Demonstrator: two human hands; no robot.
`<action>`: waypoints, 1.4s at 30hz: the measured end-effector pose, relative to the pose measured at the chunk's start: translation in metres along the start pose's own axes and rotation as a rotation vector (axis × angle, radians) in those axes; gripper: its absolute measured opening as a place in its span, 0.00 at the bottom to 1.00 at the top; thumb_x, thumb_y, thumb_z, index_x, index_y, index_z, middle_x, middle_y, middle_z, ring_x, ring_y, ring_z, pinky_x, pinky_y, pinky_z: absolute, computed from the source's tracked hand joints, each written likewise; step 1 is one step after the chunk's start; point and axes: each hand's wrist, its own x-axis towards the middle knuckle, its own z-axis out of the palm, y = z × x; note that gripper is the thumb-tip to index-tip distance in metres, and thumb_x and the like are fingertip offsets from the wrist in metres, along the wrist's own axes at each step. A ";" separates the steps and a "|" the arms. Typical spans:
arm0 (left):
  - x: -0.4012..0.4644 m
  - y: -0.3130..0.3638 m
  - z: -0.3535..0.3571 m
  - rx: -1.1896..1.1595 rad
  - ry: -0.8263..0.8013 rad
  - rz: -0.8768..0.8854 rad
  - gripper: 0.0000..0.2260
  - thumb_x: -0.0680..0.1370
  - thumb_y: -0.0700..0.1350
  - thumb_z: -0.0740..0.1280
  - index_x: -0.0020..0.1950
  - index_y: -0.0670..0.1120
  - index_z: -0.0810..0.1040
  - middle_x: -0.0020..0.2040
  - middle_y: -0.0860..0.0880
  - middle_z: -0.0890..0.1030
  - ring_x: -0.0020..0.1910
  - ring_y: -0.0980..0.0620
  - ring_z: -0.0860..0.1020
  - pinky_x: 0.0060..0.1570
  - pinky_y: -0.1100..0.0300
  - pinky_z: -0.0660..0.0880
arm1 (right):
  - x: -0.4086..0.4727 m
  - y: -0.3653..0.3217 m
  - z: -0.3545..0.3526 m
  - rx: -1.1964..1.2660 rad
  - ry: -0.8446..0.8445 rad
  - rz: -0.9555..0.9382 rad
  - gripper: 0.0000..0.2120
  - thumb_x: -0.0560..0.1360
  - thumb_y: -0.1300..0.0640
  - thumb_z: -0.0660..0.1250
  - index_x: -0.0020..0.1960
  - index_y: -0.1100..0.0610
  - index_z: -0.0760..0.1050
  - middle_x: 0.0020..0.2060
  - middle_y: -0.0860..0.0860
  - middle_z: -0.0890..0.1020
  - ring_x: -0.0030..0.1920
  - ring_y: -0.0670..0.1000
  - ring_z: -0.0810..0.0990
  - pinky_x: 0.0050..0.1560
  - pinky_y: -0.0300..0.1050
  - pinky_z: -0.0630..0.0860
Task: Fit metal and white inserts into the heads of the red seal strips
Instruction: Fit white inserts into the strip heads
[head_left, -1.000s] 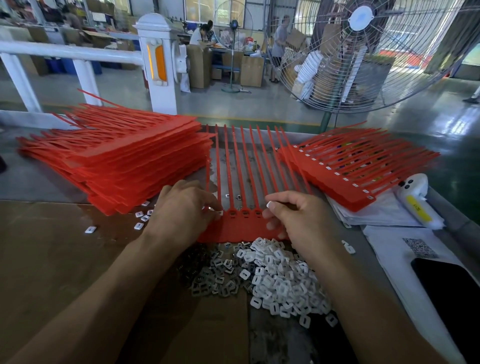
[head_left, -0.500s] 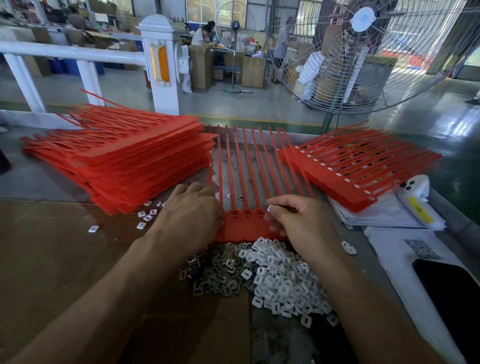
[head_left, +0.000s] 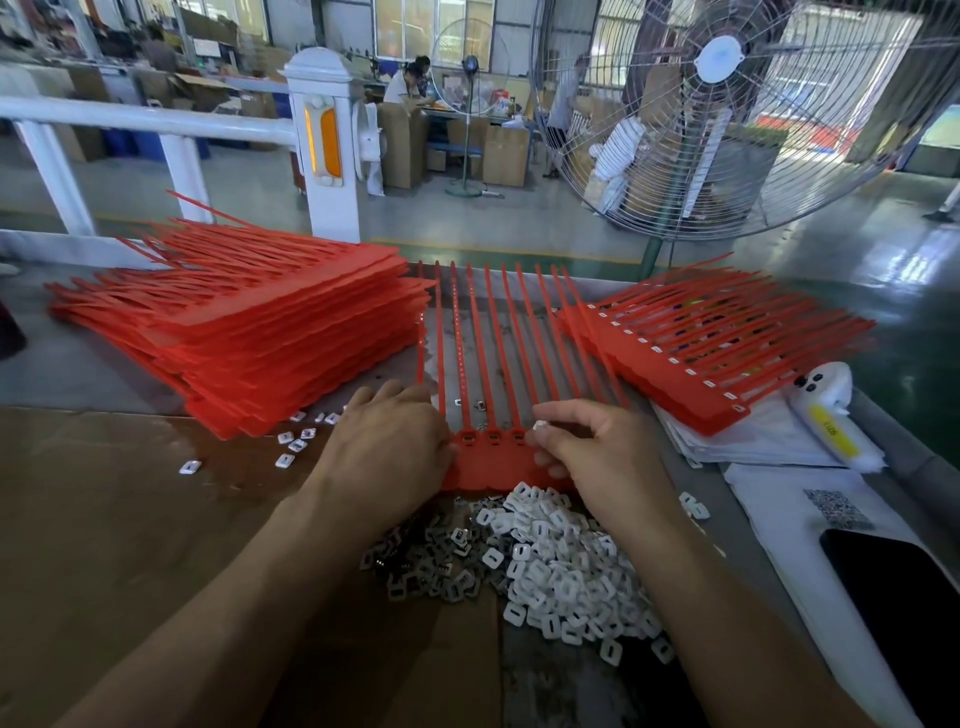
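Flat red plastic seal strip sheet (head_left: 498, 470): light, floppy; left hand (head_left: 387, 452) presses head end, fingers curled over edge. Right hand (head_left: 597, 454) pinches small white plastic insert (head_left: 540, 425), probably slippery; hold by edges.

Red seal strips (head_left: 493, 364) of matt moulded plastic; white inserts (head_left: 566, 571) of smooth plastic beside metal inserts (head_left: 415, 566) with a dull grey sheen. Bench (head_left: 67, 374) of grey, faintly reflective sheet, partly covered by brown matt cardboard (head_left: 130, 545). Phone (head_left: 904, 597) glossy black, lying on white paper (head_left: 769, 499).
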 end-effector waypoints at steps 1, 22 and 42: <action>0.000 0.000 0.000 -0.016 0.018 -0.009 0.13 0.82 0.57 0.62 0.58 0.56 0.84 0.62 0.56 0.77 0.66 0.52 0.70 0.67 0.52 0.65 | 0.000 0.000 0.000 0.012 -0.002 -0.004 0.08 0.79 0.59 0.71 0.56 0.48 0.83 0.39 0.43 0.87 0.39 0.43 0.85 0.37 0.30 0.77; -0.004 0.029 -0.001 -0.486 0.312 0.146 0.09 0.77 0.51 0.74 0.55 0.55 0.80 0.50 0.60 0.78 0.50 0.60 0.76 0.56 0.49 0.73 | -0.007 -0.012 0.005 0.110 -0.151 -0.024 0.08 0.82 0.49 0.68 0.47 0.44 0.85 0.37 0.48 0.86 0.33 0.42 0.78 0.33 0.34 0.74; 0.003 0.008 0.007 -0.346 0.300 0.048 0.04 0.78 0.51 0.71 0.52 0.54 0.80 0.49 0.59 0.77 0.52 0.57 0.74 0.55 0.59 0.63 | -0.004 -0.009 0.003 0.046 -0.027 -0.049 0.10 0.82 0.50 0.67 0.46 0.47 0.84 0.38 0.47 0.86 0.32 0.41 0.77 0.34 0.34 0.74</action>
